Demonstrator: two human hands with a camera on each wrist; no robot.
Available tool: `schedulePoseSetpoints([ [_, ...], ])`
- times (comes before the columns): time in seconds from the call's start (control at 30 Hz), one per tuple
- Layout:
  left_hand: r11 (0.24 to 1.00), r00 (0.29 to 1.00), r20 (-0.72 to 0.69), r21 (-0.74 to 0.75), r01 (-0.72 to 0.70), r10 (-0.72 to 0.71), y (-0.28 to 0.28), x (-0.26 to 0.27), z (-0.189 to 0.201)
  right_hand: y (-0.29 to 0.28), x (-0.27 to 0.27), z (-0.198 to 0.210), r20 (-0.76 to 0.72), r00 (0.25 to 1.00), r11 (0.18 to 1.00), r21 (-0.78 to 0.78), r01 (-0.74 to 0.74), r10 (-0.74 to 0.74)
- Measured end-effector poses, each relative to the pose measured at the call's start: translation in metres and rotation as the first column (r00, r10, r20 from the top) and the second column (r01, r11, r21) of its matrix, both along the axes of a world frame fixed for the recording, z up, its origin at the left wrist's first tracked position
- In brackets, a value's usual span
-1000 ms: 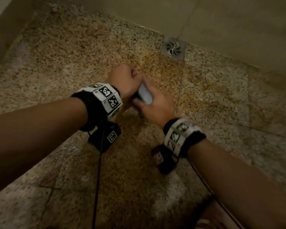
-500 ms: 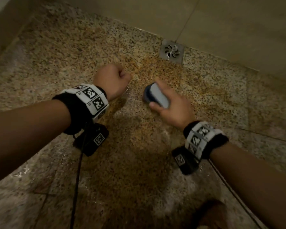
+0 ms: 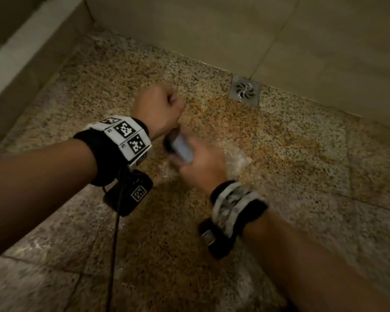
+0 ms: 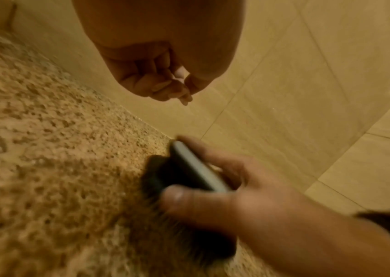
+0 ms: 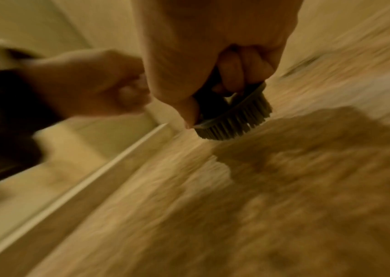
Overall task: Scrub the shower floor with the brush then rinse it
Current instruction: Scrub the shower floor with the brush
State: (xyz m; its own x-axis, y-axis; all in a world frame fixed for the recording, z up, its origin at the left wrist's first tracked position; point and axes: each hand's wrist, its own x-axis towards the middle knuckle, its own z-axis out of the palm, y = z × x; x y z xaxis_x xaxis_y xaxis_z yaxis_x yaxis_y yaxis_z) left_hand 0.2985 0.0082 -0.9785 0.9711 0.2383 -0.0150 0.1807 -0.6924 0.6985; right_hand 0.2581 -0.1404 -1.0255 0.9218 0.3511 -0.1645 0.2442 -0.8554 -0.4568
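A speckled granite shower floor [image 3: 279, 158] fills the head view, wet and foamy near the middle. My right hand [image 3: 198, 163] grips a small dark scrub brush [image 3: 180, 147] with a pale top, bristles down on the floor. The right wrist view shows fingers curled over the brush [image 5: 234, 116] and its bristles touching the stone, all blurred. In the left wrist view the brush [image 4: 189, 172] sits under that hand's thumb. My left hand [image 3: 158, 109] hovers just left of the brush as a closed fist [image 4: 158, 80] holding nothing.
A square metal drain [image 3: 245, 91] lies at the foot of the beige tiled back wall [image 3: 212, 30]. A raised kerb [image 3: 32, 55] borders the floor on the left. A black cable [image 3: 114, 244] hangs from my left wrist.
The right hand has swept the brush back left, close under the left fist, after being farther right half a second ago. The left fist has stayed closed and shifted little.
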Motion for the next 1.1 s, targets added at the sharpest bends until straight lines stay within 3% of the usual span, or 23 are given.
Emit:
schedulePoseSetpoints([
  [0.07, 1.000, 0.999, 0.039, 0.021, -0.019, 0.019, 0.018, 0.000, 0.008, 0.054, -0.033, -0.002, -0.182, 0.971, 0.984, 0.118, -0.133, 0.153],
  [0.13, 0.996, 0.997, 0.063, 0.079, -0.047, 0.042, 0.038, -0.004, 0.011, 0.101, -0.057, -0.002, -0.334, 0.918, 0.965, 0.217, -0.146, 0.214],
  [0.2, 0.986, 0.996, 0.086, 0.159, -0.049, 0.035, 0.055, -0.010, 0.010, 0.129, -0.061, -0.004, -0.287, 0.925, 0.943, 0.290, -0.164, 0.249],
  [0.27, 0.981, 0.995, 0.099, 0.190, -0.040, 0.021, 0.063, -0.014, 0.008, 0.129, -0.039, -0.010, -0.244, 0.936, 0.960, 0.184, -0.212, 0.254],
  [0.3, 0.981, 0.994, 0.104, 0.191, -0.040, 0.020, 0.065, -0.015, 0.006, 0.118, -0.021, -0.015, -0.225, 0.958, 0.983, 0.098, -0.158, 0.176],
  [0.37, 0.980, 0.993, 0.105, 0.185, -0.066, 0.047, 0.068, -0.016, 0.000, 0.077, 0.025, -0.018, -0.149, 0.986, 0.996, 0.020, 0.085, -0.081],
  [0.43, 0.984, 0.992, 0.101, 0.154, -0.092, 0.077, 0.069, -0.015, -0.003, 0.028, 0.066, -0.017, -0.023, 0.953, 0.952, -0.055, 0.300, -0.302],
  [0.53, 0.986, 0.992, 0.084, 0.127, -0.108, 0.098, 0.069, -0.013, -0.004, -0.006, 0.085, -0.009, 0.037, 0.919, 0.912, -0.112, 0.394, -0.392],
  [0.6, 0.987, 0.992, 0.080, 0.121, -0.103, 0.094, 0.068, -0.013, -0.003, 0.018, 0.061, -0.010, 0.040, 0.936, 0.937, 0.008, 0.350, -0.350],
  [0.7, 0.988, 0.991, 0.087, 0.102, -0.114, 0.105, 0.068, -0.013, -0.003, 0.091, 0.002, -0.028, -0.035, 0.998, 0.996, 0.065, 0.059, -0.057],
  [0.77, 0.988, 0.991, 0.087, 0.103, -0.113, 0.104, 0.067, -0.015, -0.005, 0.107, -0.019, -0.033, -0.061, 0.995, 0.996, 0.054, -0.071, 0.075],
  [0.83, 0.989, 0.993, 0.085, 0.115, -0.095, 0.085, 0.067, -0.016, -0.009, 0.081, -0.007, -0.033, 0.050, 0.998, 0.999, 0.035, -0.035, 0.033],
  [0.97, 0.990, 0.996, 0.051, 0.116, -0.083, 0.078, 0.075, -0.021, -0.008, 0.011, 0.057, -0.018, 0.041, 0.957, 0.948, -0.125, 0.291, -0.288],
  [1.1, 0.988, 0.993, 0.093, 0.128, -0.082, 0.070, 0.077, -0.017, 0.010, 0.043, 0.067, 0.023, 0.076, 0.969, 0.970, -0.051, 0.239, -0.235],
])
